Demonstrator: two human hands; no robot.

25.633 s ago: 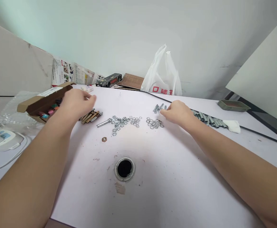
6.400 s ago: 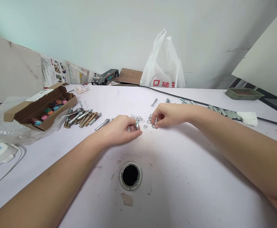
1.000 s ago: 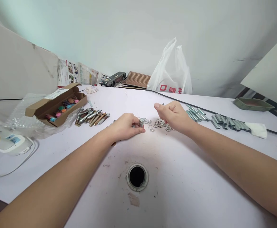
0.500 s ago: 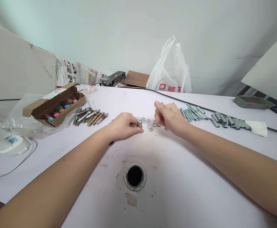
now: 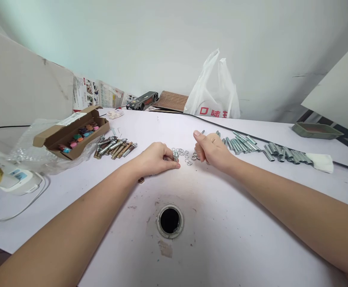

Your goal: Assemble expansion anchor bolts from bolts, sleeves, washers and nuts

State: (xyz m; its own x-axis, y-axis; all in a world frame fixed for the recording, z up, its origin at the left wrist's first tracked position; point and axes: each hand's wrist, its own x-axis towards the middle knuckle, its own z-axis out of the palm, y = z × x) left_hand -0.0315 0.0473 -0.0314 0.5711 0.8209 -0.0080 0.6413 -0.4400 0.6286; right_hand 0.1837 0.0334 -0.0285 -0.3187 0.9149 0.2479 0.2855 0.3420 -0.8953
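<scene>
My left hand (image 5: 153,159) pinches a silver expansion bolt (image 5: 176,154) between thumb and fingers, its head end up, just above the table. My right hand (image 5: 214,150) hovers to the right with curled fingers and the thumb on top; whatever it may hold is hidden. Between the hands lie several thin ring washers (image 5: 188,162), some partly behind my right fingers. A brownish nut (image 5: 141,180) rests beneath my left wrist. Assembled anchor bolts (image 5: 114,146) in silver and bronze are heaped to the left. On the right lie threaded rods (image 5: 242,142) and metal sleeves (image 5: 284,152).
An open cardboard box (image 5: 72,133) with colourful caps stands left, beside bubble wrap and a white device (image 5: 11,175). A round hole (image 5: 170,221) is set into the table in front. Behind are a plastic bag (image 5: 212,95), a black cable (image 5: 204,118) and a green tray (image 5: 317,130).
My right hand has shifted very slightly, staying closed beside the washers. My left hand keeps the bolt in the same place. The whole view has moved a little.
</scene>
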